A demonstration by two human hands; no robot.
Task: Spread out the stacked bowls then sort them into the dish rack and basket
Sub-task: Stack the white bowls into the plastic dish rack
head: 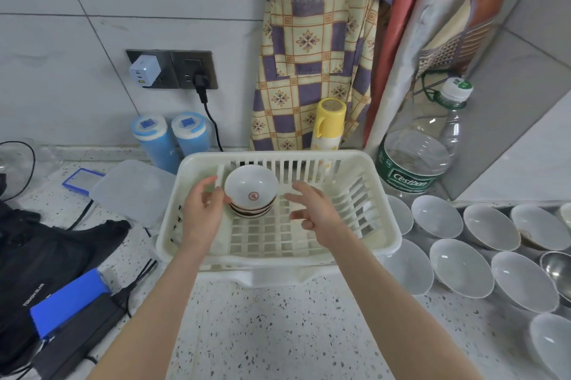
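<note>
Both hands over the white dish rack [383, 225], which sits on the speckled desk [278, 333] against the far edge, under the tiled wall.

Small stack of patterned bowls [251, 191] standing in the far-left part of the rack, top bowl tilted toward the camera so its inside and red emblem show. Left hand [202, 216] at the stack's left side, fingers [213, 194] curled loosely and apparently touching the rim of the top bowl; whether gripping or only steadying, cannot tell. Probably placed there to keep the leaning stack from sliding or tipping on the slotted floor.

Right hand [312, 214] just to the right of the stack and apart from it, fingers [295, 197] spread and relaxed, holding nothing. Likely poised to help settle the stack or to reach for more.

Plain white bowls [460, 268] laid out singly in rows along the right side of the desk, rims overlapping or touching, open side up. Spread like this so each can be picked without lifting a pile. One metal bowl [556, 271] among them near the right edge. Sorting seemingly under way: patterned ones to the rack, the white ones not yet moved. No separate basket clearly in view.

Behind the rack: a yellow-capped bottle [329, 123], a large clear water jug [420, 160], two blue canisters [170, 140]. Black bag [46, 256] and cables at the left edge.
</note>
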